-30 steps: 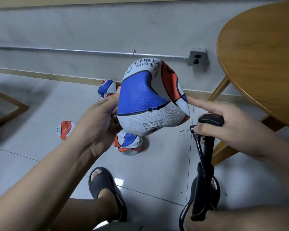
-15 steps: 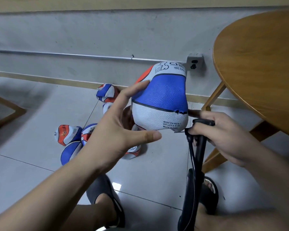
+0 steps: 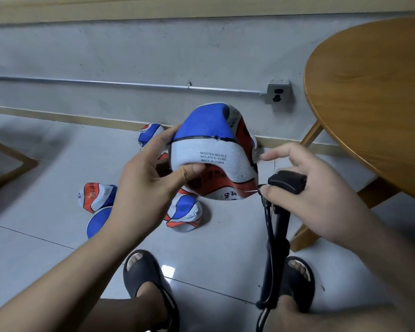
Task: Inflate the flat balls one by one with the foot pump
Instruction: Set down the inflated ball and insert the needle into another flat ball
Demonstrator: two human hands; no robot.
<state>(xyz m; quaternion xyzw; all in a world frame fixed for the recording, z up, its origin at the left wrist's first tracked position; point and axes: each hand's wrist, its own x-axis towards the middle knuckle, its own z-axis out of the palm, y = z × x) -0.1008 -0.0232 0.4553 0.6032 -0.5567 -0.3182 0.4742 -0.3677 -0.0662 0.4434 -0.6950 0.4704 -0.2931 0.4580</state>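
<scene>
Since the earlier frame the flat ball (image 3: 213, 152) had turned, printed white panel facing the camera. The left hand (image 3: 149, 178) gripped it aloft, thumb on the panel. The right hand (image 3: 316, 195) pinched the needle (image 3: 252, 191) beside the pump handle (image 3: 288, 182), tip at the ball's lower edge.

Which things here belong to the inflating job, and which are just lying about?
Job: ball held in the left hand; needle pinched by the right hand; pump; other flat balls on the floor.
Lying about: round table; wall socket; wooden frame at left.
</scene>
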